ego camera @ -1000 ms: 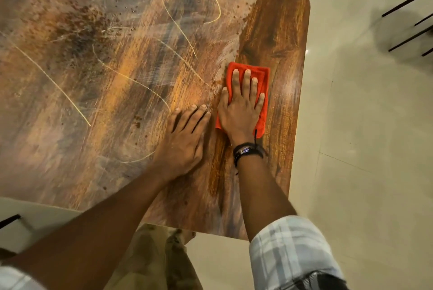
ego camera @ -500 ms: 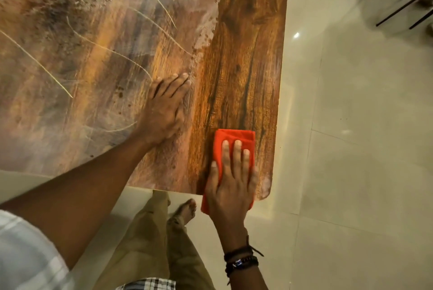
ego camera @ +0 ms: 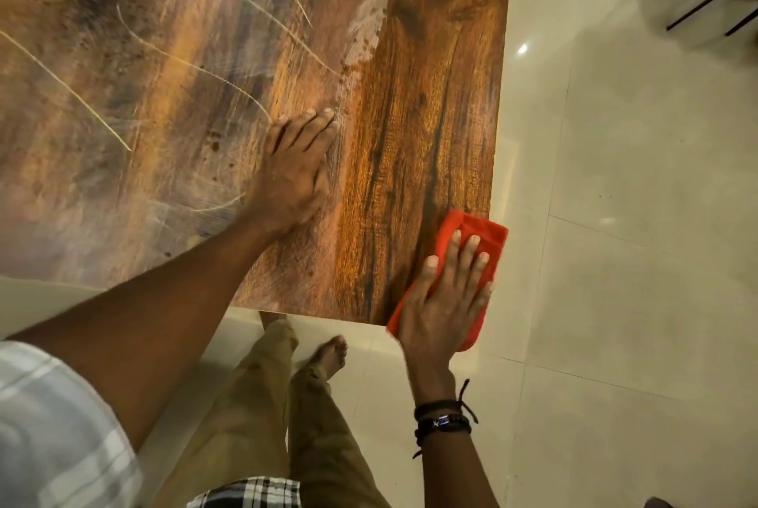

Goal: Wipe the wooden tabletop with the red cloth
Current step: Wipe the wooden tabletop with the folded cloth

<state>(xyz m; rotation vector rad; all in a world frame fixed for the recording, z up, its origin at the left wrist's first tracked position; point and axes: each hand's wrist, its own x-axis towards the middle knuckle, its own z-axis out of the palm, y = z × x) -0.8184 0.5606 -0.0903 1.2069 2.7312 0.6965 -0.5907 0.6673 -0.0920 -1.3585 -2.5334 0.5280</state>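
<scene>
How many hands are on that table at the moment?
2. The left hand lies flat on the bare wooden tabletop; the right hand presses the red cloth flat at the table's near right corner. No others seem hidden.

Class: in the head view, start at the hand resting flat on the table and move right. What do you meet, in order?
left hand → clean tabletop strip → cloth → floor
</scene>
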